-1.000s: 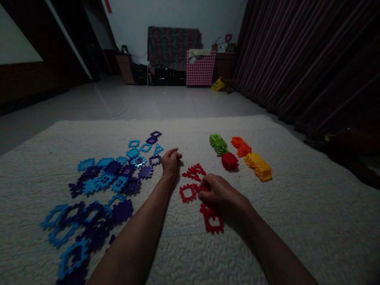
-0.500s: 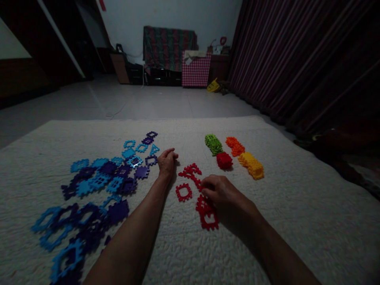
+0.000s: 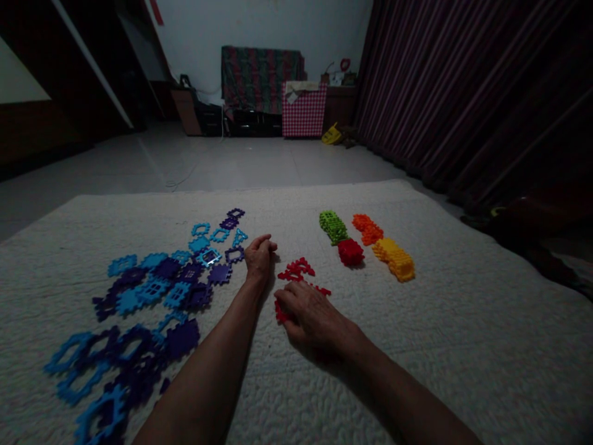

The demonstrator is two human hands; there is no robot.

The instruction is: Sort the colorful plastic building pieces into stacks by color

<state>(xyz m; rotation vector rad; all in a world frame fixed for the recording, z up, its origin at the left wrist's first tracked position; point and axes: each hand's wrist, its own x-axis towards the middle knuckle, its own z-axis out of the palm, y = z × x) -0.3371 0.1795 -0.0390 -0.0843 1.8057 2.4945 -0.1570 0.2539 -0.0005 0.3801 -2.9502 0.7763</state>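
My right hand [image 3: 311, 318] lies palm down over the loose red flat puzzle pieces [image 3: 296, 269] on the white rug, fingers curled over them; a red edge shows under its fingertips. I cannot see whether it grips one. My left hand [image 3: 259, 256] rests on the rug in a loose fist, just left of the red pieces and right of the blue and purple pieces [image 3: 157, 290]. Nothing shows inside it.
Stacked blocks stand further back on the rug [image 3: 463, 321]: green [image 3: 332, 225], red [image 3: 350, 251], orange [image 3: 367, 228], yellow [image 3: 393, 258]. Dark curtains [image 3: 463, 93] hang on the right. Bare floor and furniture with a checked cloth [image 3: 303, 111] lie beyond the rug.
My right hand has slid left and now covers the red pieces that lay uncovered to its left and below it. My left hand has stayed put.
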